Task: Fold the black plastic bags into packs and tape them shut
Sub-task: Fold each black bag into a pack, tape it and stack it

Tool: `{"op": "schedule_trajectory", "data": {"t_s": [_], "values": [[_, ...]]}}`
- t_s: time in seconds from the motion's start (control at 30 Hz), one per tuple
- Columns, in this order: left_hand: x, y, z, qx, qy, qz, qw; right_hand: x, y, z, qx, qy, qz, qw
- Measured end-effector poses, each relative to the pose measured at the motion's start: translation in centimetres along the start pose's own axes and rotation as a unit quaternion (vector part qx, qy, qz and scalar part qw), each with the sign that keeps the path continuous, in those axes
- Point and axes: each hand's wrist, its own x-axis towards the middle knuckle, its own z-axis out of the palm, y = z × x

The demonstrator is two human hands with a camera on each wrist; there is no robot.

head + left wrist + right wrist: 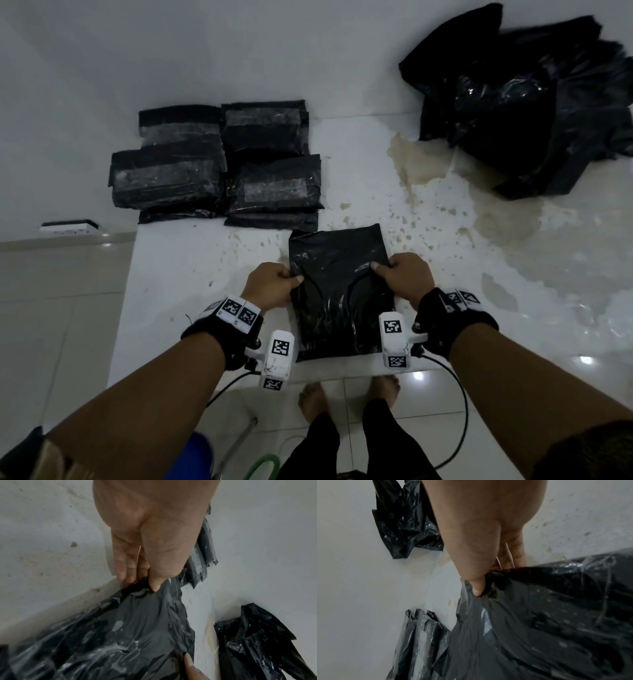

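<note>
A flat stack of black plastic bags [337, 291] lies on the white counter [191, 274] just in front of me. My left hand [274, 284] pinches its left edge between thumb and fingers [154, 584]. At the right edge my right hand [400, 277] pinches the plastic the same way [477, 588]. Both grips sit about a third of the way down the stack [120, 635] [547, 622], and the plastic wrinkles between them. Several taped black packs [219, 164] lie stacked at the back left.
A loose heap of unfolded black bags [527, 102] lies at the back right, beyond a brownish stain [421, 161] on the counter. A small white and black object [68, 226] sits at the counter's left edge. Below are my bare feet [346, 397] on floor tiles.
</note>
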Motion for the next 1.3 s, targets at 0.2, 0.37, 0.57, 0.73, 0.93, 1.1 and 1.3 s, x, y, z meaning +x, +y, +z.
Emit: {"op": "schedule_trajectory", "data": {"t_s": [0.2,0.37,0.57,0.73,0.93,1.1,1.3], "values": [[0.3,-0.2,0.2,0.036,0.000,0.060,0.998,0.0,1.2,0.1,0.130,0.011,0.008,0.991],[1.6,-0.8,0.3,-0.002,0.015,0.048,0.999,0.4,2.4,0.2,0.151,0.065,0.037,0.986],[2.5,1.4,0.0,-0.004,0.050,0.039,0.998,1.6,0.9,-0.2,0.163,0.041,0.046,0.985],[4.4,3.5,-0.5,0.000,0.094,0.059,0.994,3.9,-0.9,-1.1,0.215,0.019,0.046,0.975],[6.2,4.4,-1.2,0.031,0.129,0.074,0.988,6.3,-1.7,-2.2,0.173,0.030,0.000,0.984],[7.0,4.1,-0.9,-0.021,0.110,0.047,0.993,7.3,-1.3,-2.2,0.202,0.029,0.028,0.979],[7.0,4.2,-0.6,-0.027,0.102,0.056,0.993,7.8,-1.0,-1.9,0.192,0.030,0.026,0.981]]}}
